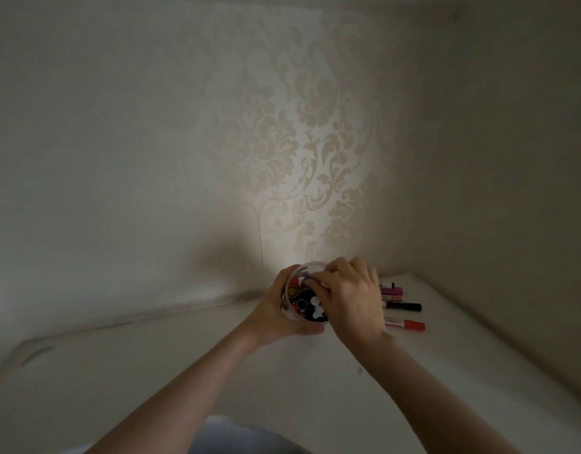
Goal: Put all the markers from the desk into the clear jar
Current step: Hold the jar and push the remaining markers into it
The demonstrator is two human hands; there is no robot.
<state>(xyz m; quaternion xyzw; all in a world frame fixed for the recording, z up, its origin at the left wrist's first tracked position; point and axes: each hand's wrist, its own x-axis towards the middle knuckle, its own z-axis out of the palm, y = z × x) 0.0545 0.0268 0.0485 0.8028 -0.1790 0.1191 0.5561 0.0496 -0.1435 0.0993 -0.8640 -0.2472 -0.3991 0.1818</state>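
Head view, dim light. Left hand (pixel 276 314) wraps the clear jar (pixel 294 290) from its left and near side, fingers curled round the wall, grasping it. The jar's mouth tips toward the camera; marker caps inside (pixel 303 304) show red, black and white, ends up, long axes along the jar's.

Right hand (pixel 351 299) lies over the jar's mouth from the right, fingers (pixel 318 278) bent, tips at the far rim above the caps. They seem to pinch something small and pale there; cannot tell what.

Loose markers on the white table (pixel 315 388), just right of the right hand and partly behind it: a pink one (pixel 393 291), a black one (pixel 405 306), a red one (pixel 408 324). All lie roughly left to right, caps pointing right. Patterned wallpaper (pixel 315 142) behind.
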